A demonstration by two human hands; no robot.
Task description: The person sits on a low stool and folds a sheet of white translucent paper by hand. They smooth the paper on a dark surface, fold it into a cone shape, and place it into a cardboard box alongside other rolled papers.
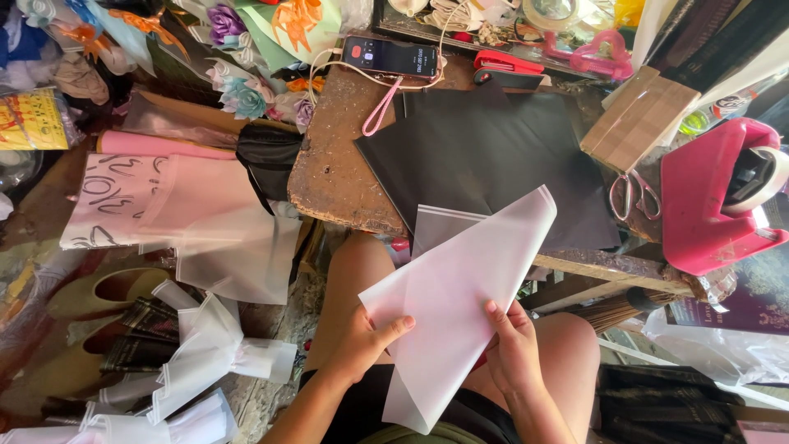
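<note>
A translucent white wrapping sheet (pixel 460 296) with a thin white border hangs folded over my lap. My left hand (pixel 362 341) grips its left edge, thumb on top. My right hand (pixel 511 341) pinches the sheet near its middle, fingers closed on the paper. Just beyond the sheet, several black paper sheets (pixel 493 156) lie spread on the worn wooden table (pixel 337 164). My bare knees show under the sheet.
A pink tape dispenser (pixel 711 197), scissors (pixel 631 193) and a cardboard piece (pixel 637 115) sit at the right. A phone (pixel 390 57) on a cable and a red stapler (pixel 509 66) lie at the table's back. Pink and white wraps (pixel 164 205) and folded cones (pixel 205 345) lie at left.
</note>
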